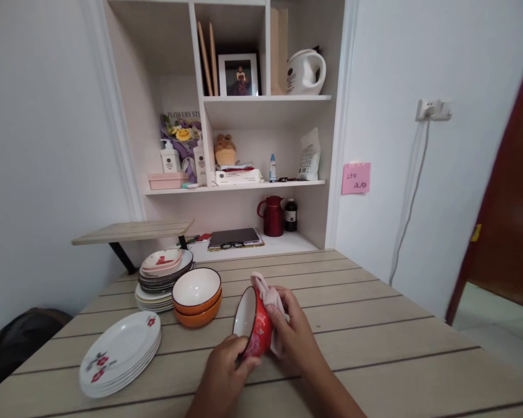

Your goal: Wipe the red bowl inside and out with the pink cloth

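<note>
A red bowl with a white inside and a floral pattern is held tilted on its side above the wooden table. My left hand grips its near rim, thumb and fingers closed on the edge. My right hand is closed on a pale pink cloth and presses it against the bowl's outer wall. Part of the cloth stands up past the far rim. To the left of the bowl are two stacked orange bowls with white insides.
White floral plates form a stack at the table's left. Behind them stands a taller pile of dark and white plates beside a small raised shelf. A red jug and a laptop sit in the shelving at the back.
</note>
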A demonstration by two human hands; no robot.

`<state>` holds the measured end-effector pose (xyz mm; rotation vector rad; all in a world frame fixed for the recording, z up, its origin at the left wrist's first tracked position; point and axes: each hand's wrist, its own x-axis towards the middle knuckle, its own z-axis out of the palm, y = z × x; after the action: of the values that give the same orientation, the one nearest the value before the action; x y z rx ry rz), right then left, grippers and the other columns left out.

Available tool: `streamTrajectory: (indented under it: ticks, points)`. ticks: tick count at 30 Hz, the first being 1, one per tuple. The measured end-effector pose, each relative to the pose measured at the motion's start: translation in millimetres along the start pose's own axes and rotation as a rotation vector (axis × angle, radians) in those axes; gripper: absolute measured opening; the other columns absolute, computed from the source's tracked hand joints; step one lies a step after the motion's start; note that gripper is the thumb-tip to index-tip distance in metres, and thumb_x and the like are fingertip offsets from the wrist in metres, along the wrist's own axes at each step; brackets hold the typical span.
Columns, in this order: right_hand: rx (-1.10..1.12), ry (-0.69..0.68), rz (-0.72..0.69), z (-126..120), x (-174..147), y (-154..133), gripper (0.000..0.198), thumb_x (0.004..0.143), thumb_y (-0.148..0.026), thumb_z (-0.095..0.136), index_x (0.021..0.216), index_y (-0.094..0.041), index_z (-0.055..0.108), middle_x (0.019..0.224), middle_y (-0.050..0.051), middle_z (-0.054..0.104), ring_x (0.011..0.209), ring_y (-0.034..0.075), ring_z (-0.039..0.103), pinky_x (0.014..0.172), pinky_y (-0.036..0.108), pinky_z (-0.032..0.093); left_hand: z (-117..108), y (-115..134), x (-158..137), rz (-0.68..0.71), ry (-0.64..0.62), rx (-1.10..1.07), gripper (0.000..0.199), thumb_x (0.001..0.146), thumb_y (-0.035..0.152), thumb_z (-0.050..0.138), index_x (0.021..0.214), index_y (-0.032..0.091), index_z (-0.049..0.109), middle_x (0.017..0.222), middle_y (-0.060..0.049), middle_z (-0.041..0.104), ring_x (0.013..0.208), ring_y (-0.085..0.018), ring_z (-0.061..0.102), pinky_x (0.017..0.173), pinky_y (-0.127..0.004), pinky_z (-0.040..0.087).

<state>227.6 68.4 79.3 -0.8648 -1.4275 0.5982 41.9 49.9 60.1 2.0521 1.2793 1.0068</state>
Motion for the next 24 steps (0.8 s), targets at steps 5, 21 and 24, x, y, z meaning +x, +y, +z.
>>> streamTrajectory:
  ticks: [5,21,24]
  points:
    - [0.001,0.025,0.044,1,0,1,0.03,0.096,-0.05,0.059,0.11,-0.024,0.064,0.115,0.008,0.07,0.106,0.028,0.064,0.095,0.039,0.048,2,1,1,-0.003,0.032,0.017,0.01,0.078,0.022,0.069,0.068,0.021,0.065,0.078,-0.004,0.07,0.076,-0.024,0.062,0.074,-0.03,0.045]
    - [0.031,0.033,-0.04,-4,1,-5,0.02,0.089,-0.042,0.069,0.08,-0.026,0.062,0.126,0.01,0.069,0.125,0.032,0.059,0.108,0.044,0.043,-6,-2,-2,0.067,-0.011,-0.049,0.018,0.085,0.035,0.066,0.075,0.021,0.072,0.082,-0.007,0.074,0.079,-0.026,0.065,0.076,-0.033,0.049]
    - [0.027,0.013,-0.033,-4,2,-6,0.015,0.09,-0.04,0.067,0.088,-0.026,0.065,0.122,0.01,0.069,0.119,0.031,0.062,0.104,0.044,0.045,-6,1,-2,0.076,0.004,-0.083,0.026,0.088,0.044,0.066,0.077,0.021,0.073,0.082,-0.007,0.073,0.079,-0.026,0.064,0.075,-0.032,0.048]
